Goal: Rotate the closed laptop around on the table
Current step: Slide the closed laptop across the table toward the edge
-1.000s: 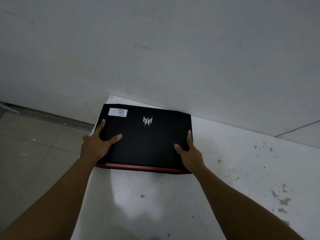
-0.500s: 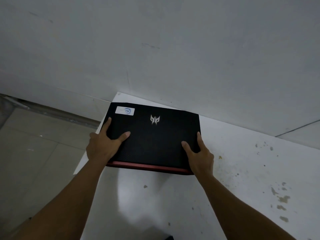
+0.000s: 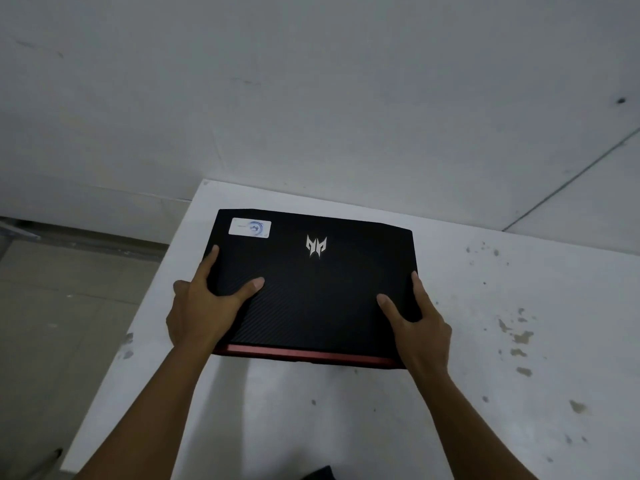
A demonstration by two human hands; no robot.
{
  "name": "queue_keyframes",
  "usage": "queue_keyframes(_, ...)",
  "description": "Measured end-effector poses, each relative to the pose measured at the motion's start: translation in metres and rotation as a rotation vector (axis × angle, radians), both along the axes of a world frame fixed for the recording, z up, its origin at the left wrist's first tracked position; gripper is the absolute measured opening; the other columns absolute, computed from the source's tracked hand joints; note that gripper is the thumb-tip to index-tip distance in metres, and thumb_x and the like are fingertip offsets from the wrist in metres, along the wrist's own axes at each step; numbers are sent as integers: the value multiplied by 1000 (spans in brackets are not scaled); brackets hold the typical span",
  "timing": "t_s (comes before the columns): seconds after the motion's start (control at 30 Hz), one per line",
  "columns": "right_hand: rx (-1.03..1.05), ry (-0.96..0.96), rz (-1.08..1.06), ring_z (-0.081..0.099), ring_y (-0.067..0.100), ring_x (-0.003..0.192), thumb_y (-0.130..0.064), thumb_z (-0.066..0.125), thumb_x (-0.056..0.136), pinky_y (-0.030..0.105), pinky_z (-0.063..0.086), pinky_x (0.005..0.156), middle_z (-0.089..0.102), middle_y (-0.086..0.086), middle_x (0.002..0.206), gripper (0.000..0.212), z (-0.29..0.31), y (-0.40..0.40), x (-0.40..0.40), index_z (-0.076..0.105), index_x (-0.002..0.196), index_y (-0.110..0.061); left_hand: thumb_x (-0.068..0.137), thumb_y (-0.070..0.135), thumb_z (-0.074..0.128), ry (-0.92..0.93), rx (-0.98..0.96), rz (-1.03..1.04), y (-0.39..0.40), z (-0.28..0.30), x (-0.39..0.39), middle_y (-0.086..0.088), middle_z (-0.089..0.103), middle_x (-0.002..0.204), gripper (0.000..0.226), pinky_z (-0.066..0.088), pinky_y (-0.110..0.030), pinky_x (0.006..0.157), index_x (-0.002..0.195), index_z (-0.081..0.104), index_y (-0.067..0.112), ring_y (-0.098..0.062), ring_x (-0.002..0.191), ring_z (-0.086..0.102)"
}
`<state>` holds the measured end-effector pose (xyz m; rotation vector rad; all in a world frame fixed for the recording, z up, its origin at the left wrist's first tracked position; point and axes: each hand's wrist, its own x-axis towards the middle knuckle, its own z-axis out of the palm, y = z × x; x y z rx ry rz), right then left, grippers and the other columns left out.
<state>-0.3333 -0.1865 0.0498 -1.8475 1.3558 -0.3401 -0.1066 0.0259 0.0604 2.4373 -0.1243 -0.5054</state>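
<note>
Closed laptop (image 3: 313, 289) lying flat on a white table (image 3: 346, 420), grasped at both near corners. The left hand (image 3: 204, 306) clamps its side edge, thumb on the lid and index finger along the edge; the right hand (image 3: 420, 327) mirrors this. Between the grips runs black, finely ribbed lid; a red strip (image 3: 304, 355) borders the near edge. Beyond the thumbs sit an angular silver emblem (image 3: 316, 245) and a white sticker (image 3: 250, 227), print illegible. The tabletop right of the right hand is chipped and stained. Grey wall (image 3: 311, 98) behind; tiled floor (image 3: 69, 306) left.
</note>
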Motion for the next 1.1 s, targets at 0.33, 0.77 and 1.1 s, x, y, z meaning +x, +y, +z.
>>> queue_keyframes(0.33, -33, -40, -77, 58, 20, 126, -63, 69, 82, 30, 46, 100, 58, -8, 143, 82, -10, -8, -99, 36, 155, -42, 55, 88, 70, -23, -45, -27, -14, -11, -90, -6, 49, 121, 111, 47, -43, 83, 153, 28, 57, -20, 96, 48)
queue_keyframes(0.77, -130, -204, -108, 53, 13, 130, -55, 75, 83, 25, 43, 100, 54, -14, 146, 76, -72, -4, -180, 44, 151, -43, 65, 73, 78, -189, -232, -125, -1, -81, -159, 2, 53, 149, 102, 44, -42, 98, 154, 38, 45, -23, 135, 50)
queue_keyframes(1.1, -219, -294, -114, 56, 19, 130, -60, 73, 81, 47, 49, 105, 55, -10, 148, 73, -101, 15, -217, 46, 148, -49, 65, 76, 73, -344, -272, -194, 22, -101, -193, 2, 52, 153, 100, 43, -49, 105, 153, 41, 41, -25, 138, 49)
